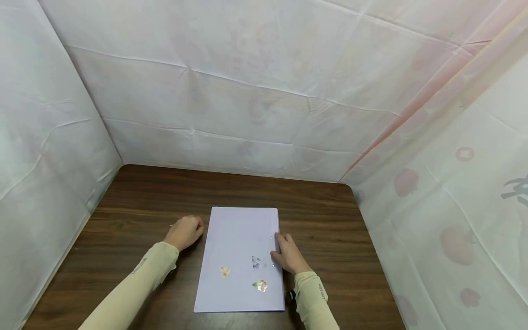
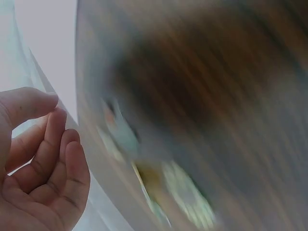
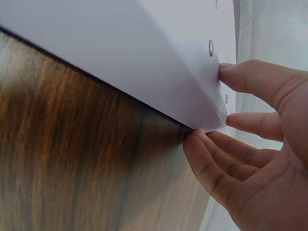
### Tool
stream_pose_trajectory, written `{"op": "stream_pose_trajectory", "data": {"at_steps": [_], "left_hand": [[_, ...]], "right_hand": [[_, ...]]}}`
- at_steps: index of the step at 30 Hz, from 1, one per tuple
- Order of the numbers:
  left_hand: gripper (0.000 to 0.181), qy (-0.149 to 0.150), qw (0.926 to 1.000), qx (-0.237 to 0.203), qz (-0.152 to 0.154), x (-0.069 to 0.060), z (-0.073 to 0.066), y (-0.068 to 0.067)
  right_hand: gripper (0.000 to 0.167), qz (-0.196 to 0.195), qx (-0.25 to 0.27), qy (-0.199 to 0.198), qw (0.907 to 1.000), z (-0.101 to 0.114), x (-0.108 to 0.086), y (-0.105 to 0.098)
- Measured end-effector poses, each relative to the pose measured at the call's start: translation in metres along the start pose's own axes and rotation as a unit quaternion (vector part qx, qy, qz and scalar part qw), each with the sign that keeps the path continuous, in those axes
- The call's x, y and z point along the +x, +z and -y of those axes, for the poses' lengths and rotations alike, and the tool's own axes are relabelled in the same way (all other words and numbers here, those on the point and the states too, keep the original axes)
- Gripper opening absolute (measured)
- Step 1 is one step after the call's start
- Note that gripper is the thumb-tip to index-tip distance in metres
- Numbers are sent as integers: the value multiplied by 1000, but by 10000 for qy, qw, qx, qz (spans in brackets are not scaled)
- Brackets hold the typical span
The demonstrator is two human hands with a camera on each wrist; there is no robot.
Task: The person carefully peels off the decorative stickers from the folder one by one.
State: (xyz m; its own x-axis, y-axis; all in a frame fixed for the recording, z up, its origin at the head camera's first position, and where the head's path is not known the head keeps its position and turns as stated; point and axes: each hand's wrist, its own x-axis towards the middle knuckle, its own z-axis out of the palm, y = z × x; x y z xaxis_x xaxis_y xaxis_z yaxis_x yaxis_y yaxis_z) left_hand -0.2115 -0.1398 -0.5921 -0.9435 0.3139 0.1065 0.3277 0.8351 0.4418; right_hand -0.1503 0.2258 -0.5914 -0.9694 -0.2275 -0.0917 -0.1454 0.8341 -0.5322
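A pale lilac binder (image 1: 239,238) lies flat on the wooden table, with two metal rivets near its right edge. Three small stickers show on its cover: a yellowish one (image 1: 224,272), a bluish one (image 1: 256,262) and a multicoloured one (image 1: 260,285). My right hand (image 1: 291,255) grips the binder's right edge, thumb on top and fingers at its side and underside. Left of the binder, my left hand (image 1: 186,232) has loosely curled fingers, thumb tip against the index finger; nothing shows between them. Blurred pale pieces (image 2: 187,195) lie near it in the left wrist view; their kind is unclear.
A dark wood table (image 1: 144,206) is enclosed by pale fabric walls (image 1: 231,110) at the back and both sides. The right wall (image 1: 445,220) carries faded red prints. A small white bit pokes out beside my left hand.
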Motion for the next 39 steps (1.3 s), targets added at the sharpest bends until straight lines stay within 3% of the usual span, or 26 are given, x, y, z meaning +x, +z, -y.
{"op": "stream_pose_trajectory", "data": {"at_steps": [7, 15, 22, 29, 39], "left_hand": [[13, 394, 9992, -59, -56, 5, -42, 29], [9, 837, 9964, -97, 30, 10, -84, 59], [9, 1283, 9911, -199, 294, 5, -113, 72], [10, 1616, 9857, 32, 474, 5, -128, 77], [16, 1881, 9803, 446, 391, 0, -136, 80]], "right_hand": [[63, 25, -50, -59, 10000, -1, 1, 0], [63, -58, -105, -93, 9999, -2, 2, 0], [63, -48, -60, -88, 9999, -1, 0, 0], [62, -63, -141, -92, 9998, -1, 0, 0], [60, -180, -245, -332, 9990, -1, 1, 1]]}}
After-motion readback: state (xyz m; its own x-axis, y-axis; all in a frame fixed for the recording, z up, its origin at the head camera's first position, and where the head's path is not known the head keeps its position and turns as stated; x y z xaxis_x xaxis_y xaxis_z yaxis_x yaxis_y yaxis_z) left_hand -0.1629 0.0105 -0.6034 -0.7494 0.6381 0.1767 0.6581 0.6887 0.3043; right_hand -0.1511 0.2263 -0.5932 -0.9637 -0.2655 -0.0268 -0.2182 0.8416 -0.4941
